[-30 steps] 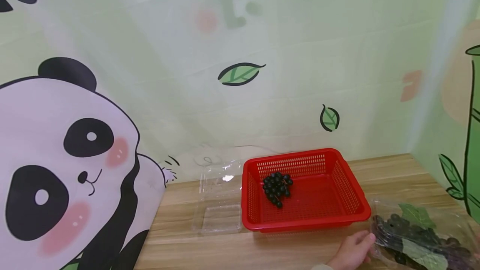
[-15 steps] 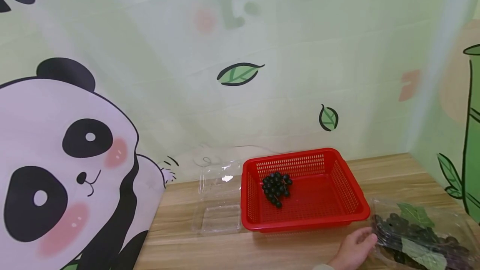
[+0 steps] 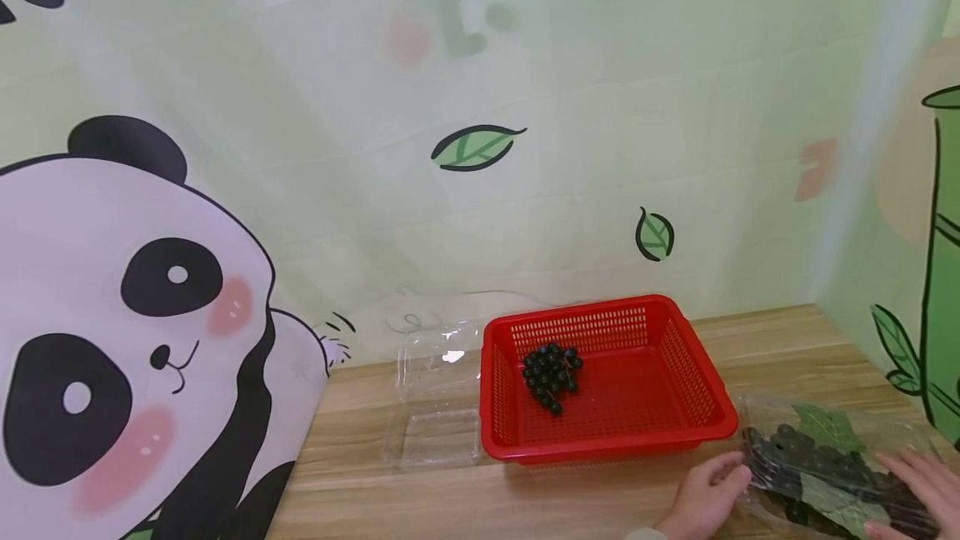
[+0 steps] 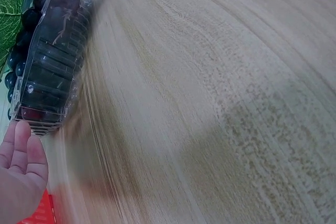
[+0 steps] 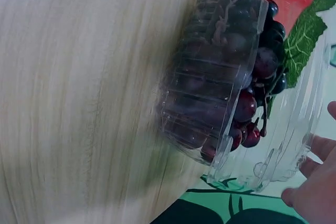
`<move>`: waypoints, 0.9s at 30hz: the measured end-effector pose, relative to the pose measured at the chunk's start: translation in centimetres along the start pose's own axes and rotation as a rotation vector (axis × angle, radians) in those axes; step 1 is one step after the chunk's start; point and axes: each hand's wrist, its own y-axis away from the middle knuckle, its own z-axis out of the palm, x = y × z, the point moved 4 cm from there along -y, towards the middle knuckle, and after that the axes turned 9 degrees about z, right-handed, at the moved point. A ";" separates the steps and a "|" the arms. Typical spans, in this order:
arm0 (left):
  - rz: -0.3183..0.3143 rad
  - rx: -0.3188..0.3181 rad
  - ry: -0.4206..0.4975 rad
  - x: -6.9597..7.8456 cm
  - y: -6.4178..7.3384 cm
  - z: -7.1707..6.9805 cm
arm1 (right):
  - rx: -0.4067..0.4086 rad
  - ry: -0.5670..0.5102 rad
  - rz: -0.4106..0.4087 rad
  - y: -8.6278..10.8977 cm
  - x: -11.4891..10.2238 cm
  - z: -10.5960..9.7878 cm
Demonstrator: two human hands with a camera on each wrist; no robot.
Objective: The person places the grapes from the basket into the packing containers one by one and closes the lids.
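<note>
A clear plastic clamshell box (image 3: 772, 486) holding dark grapes (image 5: 265, 61) stands at the lower right in the head view. Green leaves (image 3: 828, 427) lie with the grapes, and in the right wrist view a clear lid (image 5: 294, 124) stands off to one side of them. My left hand (image 3: 705, 494) is at the box's left end, its fingers (image 4: 23, 145) extended, tips right at the plastic. Over the box's right end my right hand (image 3: 918, 486) reaches in with fingers spread, holding nothing.
A red plastic basket (image 3: 607, 447) with a small bunch of dark grapes (image 3: 551, 373) inside stands left of the box. Left of that lies another clear plastic container (image 3: 441, 432), opened out. A panda-printed cloth (image 3: 360, 148) backs the wooden table (image 3: 420, 502).
My right hand has come into view from the right edge, over the grape box. The left hand stays by the box's left end. The head view has turned very slightly right.
</note>
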 end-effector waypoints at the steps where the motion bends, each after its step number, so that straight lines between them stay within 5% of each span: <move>1: 0.000 0.003 -0.003 0.0 0.0 0.0 | 0.026 0.003 -0.027 0.2 -0.3 -0.1; 8: -0.072 -0.013 0.029 -0.2 -0.1 0.1 | 0.158 0.103 -0.195 0.7 -1.7 -0.5; 13: -0.069 -0.020 0.041 -0.2 0.0 0.1 | 0.154 0.139 -0.238 1.0 -2.2 0.1; 27: -0.043 -0.048 0.009 -0.3 -0.2 0.1 | 0.050 0.289 -0.141 1.0 -4.4 1.0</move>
